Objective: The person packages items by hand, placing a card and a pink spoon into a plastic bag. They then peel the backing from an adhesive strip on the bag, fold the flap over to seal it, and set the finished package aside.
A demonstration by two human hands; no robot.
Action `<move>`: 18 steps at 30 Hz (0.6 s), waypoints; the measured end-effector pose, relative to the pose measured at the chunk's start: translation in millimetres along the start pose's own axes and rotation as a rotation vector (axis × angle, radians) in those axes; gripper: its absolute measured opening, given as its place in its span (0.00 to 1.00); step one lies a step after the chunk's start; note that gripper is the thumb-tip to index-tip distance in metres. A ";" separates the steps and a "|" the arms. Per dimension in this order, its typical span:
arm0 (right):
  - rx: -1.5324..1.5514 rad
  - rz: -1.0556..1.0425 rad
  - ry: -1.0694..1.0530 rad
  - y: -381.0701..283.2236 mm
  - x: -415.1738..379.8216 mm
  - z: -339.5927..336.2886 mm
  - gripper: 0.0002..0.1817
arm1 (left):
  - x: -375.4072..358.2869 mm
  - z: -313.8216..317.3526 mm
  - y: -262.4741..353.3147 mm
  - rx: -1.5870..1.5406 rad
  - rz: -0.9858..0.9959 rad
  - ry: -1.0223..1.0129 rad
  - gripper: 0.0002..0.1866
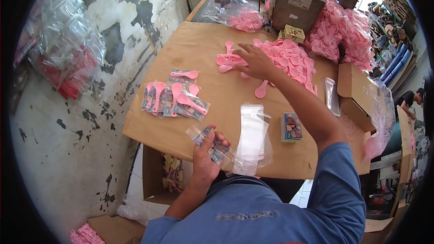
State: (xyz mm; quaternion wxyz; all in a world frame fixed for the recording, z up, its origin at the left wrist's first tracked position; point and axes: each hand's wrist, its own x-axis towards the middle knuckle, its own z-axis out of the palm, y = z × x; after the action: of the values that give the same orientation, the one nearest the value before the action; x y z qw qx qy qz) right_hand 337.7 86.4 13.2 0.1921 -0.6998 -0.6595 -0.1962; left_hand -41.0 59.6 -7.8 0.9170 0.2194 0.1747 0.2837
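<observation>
My left hand (209,153) is closed around a clear plastic bag with a printed card (218,150) in it, above the table's near edge. My right hand (254,61) reaches across the table, its fingers apart and curved over a few pink spoons (226,61) at the left side of a large spoon pile (289,61). No spoon is visibly lifted. One loose spoon (261,89) lies below that hand. To the left rest several bagged cards with pink spoons (174,99). Flat clear bags (251,131) are stacked in front of me, beside a stack of printed cards (290,127).
A brown-covered table (217,95) stands against a peeling wall. Toward the back are a grey box (296,7) and big bags of pink spoons (339,31). An open carton (355,92) sits at the right edge. Another person (409,101) is at far right.
</observation>
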 end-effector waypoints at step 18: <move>0.047 -0.259 -0.422 -0.5 -4.8 -25.9 0.16 | 6.1 -2.5 -1.6 -0.009 0.000 0.003 0.15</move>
State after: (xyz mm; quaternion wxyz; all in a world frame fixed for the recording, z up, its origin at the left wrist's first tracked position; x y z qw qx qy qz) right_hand 336.4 68.7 32.7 0.0395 -0.6303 -0.7735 -0.0534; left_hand -36.7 62.8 -11.9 0.9176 0.2151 0.1748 0.2849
